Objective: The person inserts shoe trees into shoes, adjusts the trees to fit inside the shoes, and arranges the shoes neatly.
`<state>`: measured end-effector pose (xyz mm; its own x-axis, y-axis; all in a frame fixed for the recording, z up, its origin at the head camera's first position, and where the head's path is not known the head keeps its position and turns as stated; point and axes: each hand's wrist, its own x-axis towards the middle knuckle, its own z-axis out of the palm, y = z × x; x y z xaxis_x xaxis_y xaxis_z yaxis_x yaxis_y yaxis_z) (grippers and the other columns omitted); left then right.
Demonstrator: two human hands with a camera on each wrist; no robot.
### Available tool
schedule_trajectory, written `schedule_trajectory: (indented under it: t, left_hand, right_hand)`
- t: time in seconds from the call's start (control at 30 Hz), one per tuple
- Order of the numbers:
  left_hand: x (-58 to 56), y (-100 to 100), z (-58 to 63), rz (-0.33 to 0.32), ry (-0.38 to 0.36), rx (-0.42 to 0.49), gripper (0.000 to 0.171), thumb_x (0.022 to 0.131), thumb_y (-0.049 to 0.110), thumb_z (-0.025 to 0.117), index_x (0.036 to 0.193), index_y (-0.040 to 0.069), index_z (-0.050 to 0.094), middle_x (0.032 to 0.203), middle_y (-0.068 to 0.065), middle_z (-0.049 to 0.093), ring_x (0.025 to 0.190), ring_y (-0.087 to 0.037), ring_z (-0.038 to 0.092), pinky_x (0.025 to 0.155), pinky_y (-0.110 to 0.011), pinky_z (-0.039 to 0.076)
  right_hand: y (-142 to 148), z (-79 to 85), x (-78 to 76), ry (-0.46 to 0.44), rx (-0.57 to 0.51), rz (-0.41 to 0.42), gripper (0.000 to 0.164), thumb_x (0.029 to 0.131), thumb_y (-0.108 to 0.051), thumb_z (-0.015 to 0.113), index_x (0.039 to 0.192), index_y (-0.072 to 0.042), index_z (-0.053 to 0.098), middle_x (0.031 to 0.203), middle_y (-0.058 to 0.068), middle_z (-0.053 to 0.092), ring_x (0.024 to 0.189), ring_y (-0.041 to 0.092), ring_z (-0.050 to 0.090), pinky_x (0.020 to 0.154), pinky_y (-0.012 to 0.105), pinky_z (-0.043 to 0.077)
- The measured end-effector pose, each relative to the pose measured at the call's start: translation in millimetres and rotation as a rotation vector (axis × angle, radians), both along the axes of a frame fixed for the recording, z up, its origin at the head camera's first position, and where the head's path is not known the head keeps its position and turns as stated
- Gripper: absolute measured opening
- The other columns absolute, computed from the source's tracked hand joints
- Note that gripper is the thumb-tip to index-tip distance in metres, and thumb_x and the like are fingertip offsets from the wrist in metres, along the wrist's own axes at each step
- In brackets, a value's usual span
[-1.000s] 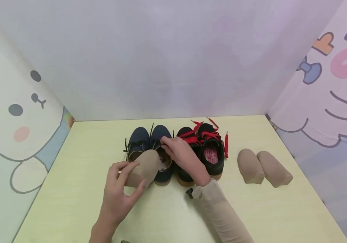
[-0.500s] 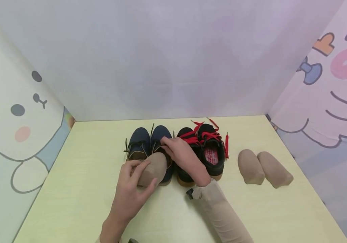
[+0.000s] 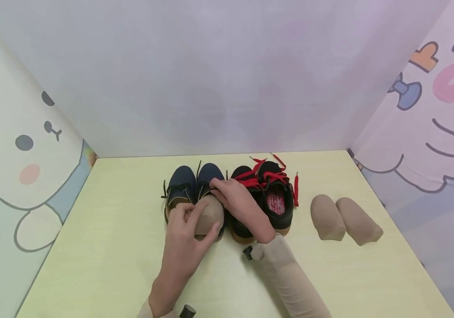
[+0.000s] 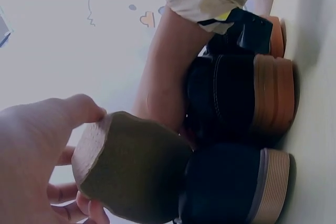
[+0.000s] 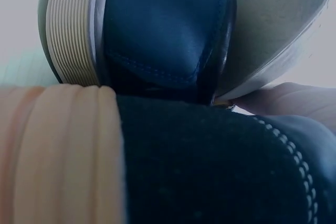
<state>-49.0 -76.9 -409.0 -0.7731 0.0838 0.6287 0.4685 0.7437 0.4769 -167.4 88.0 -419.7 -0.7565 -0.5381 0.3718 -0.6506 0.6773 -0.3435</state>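
A pair of navy lace-up shoes stands side by side on the table; these are the left navy shoe [image 3: 182, 177] and the right navy shoe [image 3: 211, 172]. My left hand [image 3: 185, 243] grips a beige shoe form [image 3: 212, 216] by its blunt back end. The form's rounded front is at the opening of the right navy shoe, tilted over the heel in the left wrist view, where the form [image 4: 139, 166] shows large. With curled fingers, my right hand [image 3: 236, 198] pinches the tongue of that same shoe; its fingertips are partly hidden.
Close on the right stands a pair of black shoes [image 3: 286, 218] with loose red laces [image 3: 296, 190], partly behind my right forearm. Two more beige forms [image 3: 327, 218] lie farther right on the pale table [image 3: 91, 247]. A fabric wall [image 3: 227, 88] encloses the back.
My left hand has moved right with the shoe form, bringing it from between the navy shoes to over the right one's opening. The right hand has stayed in place.
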Motion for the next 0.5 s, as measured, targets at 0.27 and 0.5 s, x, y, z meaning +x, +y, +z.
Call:
schedule_trajectory:
  t: [0.27,0.5]
  left_hand:
    - [-7.2,10,1.5,0.037,-0.003,-0.024,0.049,0.079,0.040,0.081,0.120,0.018,0.067,0.103,-0.009,0.054,0.091,-0.022,0.045,0.075,-0.035,0.043]
    - [-16.0,11,3.1,0.018,-0.011,0.006,0.050,0.077,0.038,0.084,0.116,0.012,0.068,0.104,-0.011,0.055,0.090,-0.024,0.055,0.076,-0.037,0.051]
  right_hand:
    - [0,1.9,0.6,-0.025,-0.002,-0.006,0.004,0.099,-0.021,0.059,0.102,-0.024,0.059,0.072,-0.012,0.056,0.064,0.004,0.049,0.065,0.023,0.043]
    - [1,3.4,-0.1,-0.049,0.009,-0.005,0.005,0.101,-0.023,0.055,0.102,-0.024,0.059,0.073,-0.013,0.056,0.063,0.003,0.050,0.063,0.022,0.043]
